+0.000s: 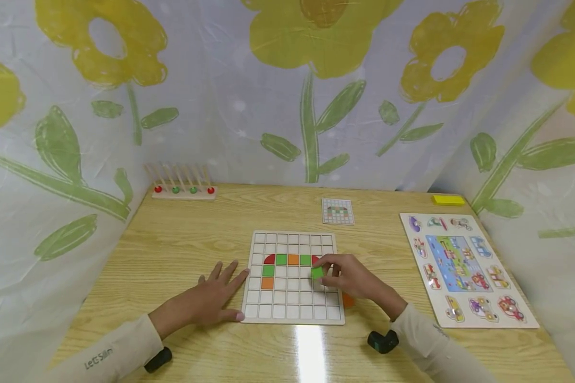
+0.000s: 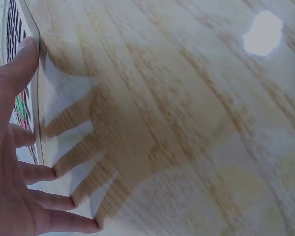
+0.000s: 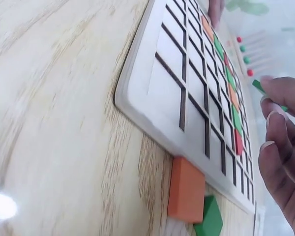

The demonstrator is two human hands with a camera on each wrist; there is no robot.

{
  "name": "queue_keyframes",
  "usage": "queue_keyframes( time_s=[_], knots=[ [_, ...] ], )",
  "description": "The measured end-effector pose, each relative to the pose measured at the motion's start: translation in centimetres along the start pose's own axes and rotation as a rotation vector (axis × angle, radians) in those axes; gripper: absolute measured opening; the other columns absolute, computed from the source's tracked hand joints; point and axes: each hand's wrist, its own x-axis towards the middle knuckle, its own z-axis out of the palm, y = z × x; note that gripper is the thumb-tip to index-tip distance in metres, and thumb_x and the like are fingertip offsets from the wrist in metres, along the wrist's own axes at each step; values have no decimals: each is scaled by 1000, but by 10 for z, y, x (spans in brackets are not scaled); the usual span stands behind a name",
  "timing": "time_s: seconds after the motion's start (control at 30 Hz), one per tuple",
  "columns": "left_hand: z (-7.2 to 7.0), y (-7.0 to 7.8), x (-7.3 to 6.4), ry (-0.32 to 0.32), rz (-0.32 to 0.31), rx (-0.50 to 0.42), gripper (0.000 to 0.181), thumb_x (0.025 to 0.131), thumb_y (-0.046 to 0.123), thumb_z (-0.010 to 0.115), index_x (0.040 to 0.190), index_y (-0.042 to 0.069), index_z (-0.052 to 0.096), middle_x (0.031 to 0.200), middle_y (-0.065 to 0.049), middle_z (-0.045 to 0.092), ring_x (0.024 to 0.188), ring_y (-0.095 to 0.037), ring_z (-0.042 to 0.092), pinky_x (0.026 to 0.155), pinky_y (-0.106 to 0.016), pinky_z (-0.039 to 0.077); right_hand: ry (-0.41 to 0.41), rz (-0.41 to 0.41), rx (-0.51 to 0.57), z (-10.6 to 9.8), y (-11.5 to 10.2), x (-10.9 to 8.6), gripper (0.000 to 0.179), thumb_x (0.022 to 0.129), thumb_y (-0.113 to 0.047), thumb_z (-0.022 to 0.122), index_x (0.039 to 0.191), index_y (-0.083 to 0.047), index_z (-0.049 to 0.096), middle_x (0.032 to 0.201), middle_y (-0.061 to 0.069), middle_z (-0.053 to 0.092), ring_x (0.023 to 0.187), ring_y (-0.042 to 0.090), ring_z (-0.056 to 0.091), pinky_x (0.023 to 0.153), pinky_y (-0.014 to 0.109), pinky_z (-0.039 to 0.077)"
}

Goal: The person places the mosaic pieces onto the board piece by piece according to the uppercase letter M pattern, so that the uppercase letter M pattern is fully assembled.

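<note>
A wooden grid board (image 1: 292,315) lies on the table between the hands. A row of tiles crosses it: red ones with rounded corners at both ends, and green (image 1: 281,259), orange (image 1: 293,259) and green (image 1: 305,259) squares between. Below the left end sit a green tile (image 1: 268,271) and an orange tile (image 1: 267,283). With thumb and fingers, my right hand (image 1: 350,275) pinches a green square tile (image 1: 317,273) over the board's right part, below the right red tile. My left hand (image 1: 211,300) rests with spread fingers along the board's left edge, thumb at its lower corner.
An orange block (image 3: 187,191) and a green block (image 3: 210,217) lie against the board's right side. Behind it is a printed pattern card (image 1: 337,211). A peg rack (image 1: 184,196) stands back left; a picture puzzle (image 1: 467,298) and yellow block (image 1: 448,200) are at right.
</note>
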Motion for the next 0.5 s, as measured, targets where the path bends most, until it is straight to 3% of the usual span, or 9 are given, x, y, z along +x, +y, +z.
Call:
queue_keyframes(
  time_s=[0.5],
  knots=[
    [2, -1, -1, 25, 18, -7, 96, 91, 62, 61, 161, 10, 22, 163, -30, 15, 143, -65, 16, 93, -84, 31, -19, 13, 4, 18, -2, 16, 29, 93, -6, 70, 122, -8, 70, 93, 1, 65, 61, 5, 50, 57, 19, 44]
  ],
)
